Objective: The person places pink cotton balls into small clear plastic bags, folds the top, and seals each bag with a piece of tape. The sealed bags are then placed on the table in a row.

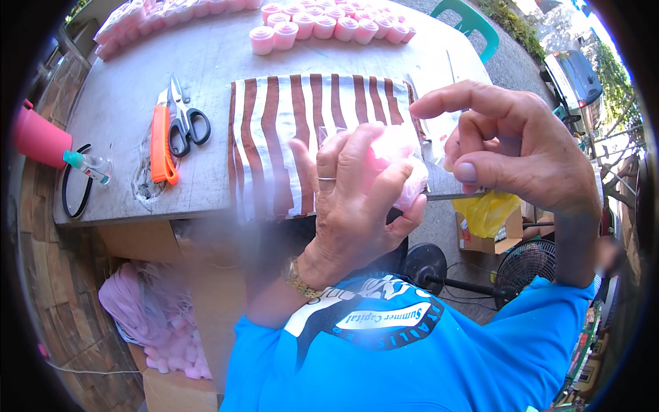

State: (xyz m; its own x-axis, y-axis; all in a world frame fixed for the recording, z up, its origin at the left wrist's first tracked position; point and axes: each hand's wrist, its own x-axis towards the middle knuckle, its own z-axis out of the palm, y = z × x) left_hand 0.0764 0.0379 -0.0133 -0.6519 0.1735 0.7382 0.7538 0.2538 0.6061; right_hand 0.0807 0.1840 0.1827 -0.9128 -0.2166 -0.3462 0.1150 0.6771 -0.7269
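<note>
My left hand (360,182), with a ring and a gold watch at the wrist, is closed round a clear plastic bag of pink pieces (414,184). The pieces' exact kind is partly hidden by my fingers. Raised to the right of the bag is my right hand (518,147), its index finger stretched out and the other fingers bent, apart from the thumb. I see nothing in it. Beneath the left hand lies a brown-and-white striped cloth (274,137) at the table's near edge.
Rows of pink cups (324,27) and packed pink bags (147,20) stand at the table's far side. Left of the cloth lie an orange cutter (162,144) and black-handled scissors (182,123). A small bottle (89,167) stands by a pink container (42,137). A carton (182,393) holds pink pieces below.
</note>
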